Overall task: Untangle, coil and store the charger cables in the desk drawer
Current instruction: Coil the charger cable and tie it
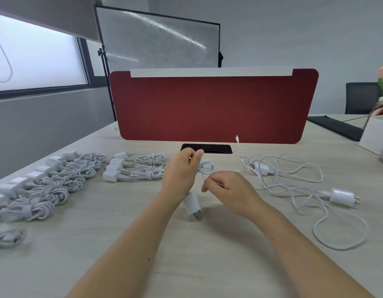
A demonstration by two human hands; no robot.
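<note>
The white charger cable (206, 166) is half-coiled just above the desk (143, 229). The left hand (182, 168) grips the loops, and the right hand (227, 190) pinches the loose strand. Its plug (192, 206) is under the left wrist. Coiled bundles (74, 177) sit left, tangled cables (293, 175) right.

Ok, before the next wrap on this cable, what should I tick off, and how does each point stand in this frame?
1. Left hand holds the half-made coil: ok.
2. Right hand pinches that coil's trailing end: ok.
3. This cable's adapter lies apart from the loose cables: ok.
4. Loose cables untangled: not ok, they cross one another.
5. Finished coils set aside at the left: ok.
6. Drawer open and ready: cannot tell, none in view.
</note>
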